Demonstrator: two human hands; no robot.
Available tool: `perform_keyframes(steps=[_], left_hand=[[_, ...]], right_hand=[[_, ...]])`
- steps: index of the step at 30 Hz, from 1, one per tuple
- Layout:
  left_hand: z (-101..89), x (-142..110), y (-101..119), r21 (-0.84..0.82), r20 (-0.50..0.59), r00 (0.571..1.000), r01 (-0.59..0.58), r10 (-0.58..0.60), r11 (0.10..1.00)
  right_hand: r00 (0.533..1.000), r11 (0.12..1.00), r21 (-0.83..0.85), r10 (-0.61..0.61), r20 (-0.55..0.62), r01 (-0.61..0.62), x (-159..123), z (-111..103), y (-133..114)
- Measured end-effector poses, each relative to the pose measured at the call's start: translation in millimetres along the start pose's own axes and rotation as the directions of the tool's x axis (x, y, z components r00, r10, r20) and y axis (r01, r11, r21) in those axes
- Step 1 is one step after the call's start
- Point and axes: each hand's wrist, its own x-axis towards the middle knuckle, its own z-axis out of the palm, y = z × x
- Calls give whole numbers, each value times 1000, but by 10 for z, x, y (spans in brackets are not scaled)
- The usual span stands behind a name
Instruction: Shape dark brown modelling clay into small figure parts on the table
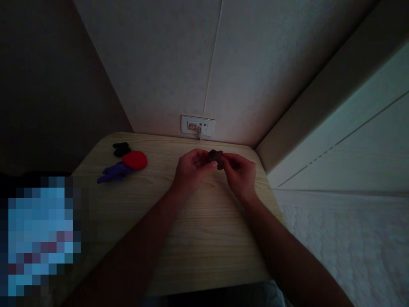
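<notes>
A small dark brown lump (215,157), which looks like modelling clay, is held above the far part of the wooden table. My left hand (191,169) pinches it from the left, with the thumb across its lower front. From the other side, my right hand (240,171) grips its right edge between thumb and bent fingers. Parts of the lump are hidden by my fingers. Left of my hands lie a flat red disc (135,160), a lumpy purple piece (114,172) partly under it, and black pieces (122,149) behind.
The pale wooden table (204,243) has rounded corners and meets the wall at the back. A wall socket (197,125) with something plugged in sits just above the far edge. A pale panel stands on the right, beside a quilted white surface (348,247). Pixelated blue covers the lower left.
</notes>
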Motion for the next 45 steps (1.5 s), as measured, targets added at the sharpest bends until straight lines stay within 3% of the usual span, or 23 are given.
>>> perform_keyframes(steps=[4, 8, 20, 29, 35, 41, 45], left_hand=[[15, -29, 34, 59, -3, 997, -77, 77, 995], [15, -33, 59, 114, 15, 988, -154, 153, 981], [-38, -77, -25, 389, 6, 959, -264, 284, 883], [-21, -146, -8, 341, 118, 958, -287, 262, 895], [-48, -116, -42, 471, 122, 936, -347, 330, 811], [-55, -42, -79, 348, 46, 918, -385, 395, 855], [-45, -52, -46, 222, -9, 952, -298, 307, 928]], right_hand=[[993, 972, 212, 86, 76, -100, -12, 41, -26], [985, 952, 280, 79, 156, -120, -33, 55, -77], [995, 982, 186, 14, 102, -33, -12, 39, -45], [999, 995, 87, -38, -10, 39, 26, -23, 2], [990, 995, -17, -101, -94, 100, -14, -6, -36], [996, 996, 26, -83, -41, 84, -67, 29, -90], [997, 991, 124, -48, 63, 40, -121, 37, -114]])
